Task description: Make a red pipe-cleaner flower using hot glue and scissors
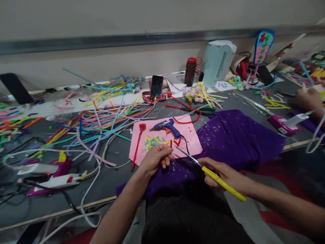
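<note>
My left hand (154, 159) pinches a short red pipe cleaner piece (171, 143) over the lower edge of a pink paper sheet (193, 137). My right hand (222, 174) grips yellow-handled scissors (220, 181), whose blades (186, 155) point left toward the red piece, close to it. On the pink sheet lie a blue glue gun (167, 126), a red pipe cleaner flower (139, 142) and a small heap of coloured cut bits (154, 140). A purple cloth (236, 135) spreads under my hands and to the right.
A tangle of coloured pipe cleaners (101, 122) covers the left of the grey table. A white glue gun (61, 181) lies at front left. A phone (156, 86), a brown bottle (191, 71) and a pale kettle (218, 61) stand at the back. Another person's hand (307, 100) works at far right.
</note>
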Tool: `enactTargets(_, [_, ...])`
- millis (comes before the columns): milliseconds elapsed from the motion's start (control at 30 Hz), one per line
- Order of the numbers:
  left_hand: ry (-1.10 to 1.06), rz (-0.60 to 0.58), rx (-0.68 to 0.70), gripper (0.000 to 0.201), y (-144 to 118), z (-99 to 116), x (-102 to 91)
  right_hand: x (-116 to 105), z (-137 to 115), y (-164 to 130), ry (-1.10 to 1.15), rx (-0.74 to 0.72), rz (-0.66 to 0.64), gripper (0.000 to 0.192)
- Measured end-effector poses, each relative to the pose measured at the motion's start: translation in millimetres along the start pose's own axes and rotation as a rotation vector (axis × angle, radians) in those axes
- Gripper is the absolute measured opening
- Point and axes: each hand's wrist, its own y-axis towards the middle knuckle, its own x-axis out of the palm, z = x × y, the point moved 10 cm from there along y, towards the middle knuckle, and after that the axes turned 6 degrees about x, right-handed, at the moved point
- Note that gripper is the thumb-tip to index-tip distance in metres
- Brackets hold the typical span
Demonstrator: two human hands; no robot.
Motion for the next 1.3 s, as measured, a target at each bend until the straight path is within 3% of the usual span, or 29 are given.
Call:
enactTargets(267, [-0.023, -0.041, -0.035, 0.019, 0.6, -6.2, 10.7, 2.9, -11.9, 4.4, -0.203, -0.004, 0.007, 0.043])
enactTargets(600, [0.05, -0.043, -0.002, 0.027, 2.4, -1.8, 5.9, 8.7, -13.3, 24.5, -0.047, -0.042, -0.015, 0.024])
enactTargets(733, [0.229, 0.029, 0.056, 0.031, 8.3, 12.1, -5.6, 17.1, -5.0, 37.3, 0.15, 0.113, -0.116, 0.023])
enactTargets(833, [0.426, 0.15, 0.079, 0.029, 12.3, 24.6, -18.3, 16.1, -4.3, 44.5, 0.205, 0.202, -0.127, 0.026])
enactTargets(933, [0.594, 0.242, 0.128, 0.028, 14.1, 37.9, -25.5, 11.7, -3.1, 49.7, 0.148, 0.253, -0.119, 0.03])
enactTargets(1100, [0.805, 0.288, 0.186, 0.031, 16.3, 48.3, -27.3, 6.4, -12.3, 56.0, 0.067, 0.219, -0.122, 0.033])
enactTargets(1300, [0.909, 0.318, 0.202, 0.03, 15.6, 51.7, -29.6, 0.4, -27.2, 54.6, -0.028, 0.291, -0.086, 0.029])
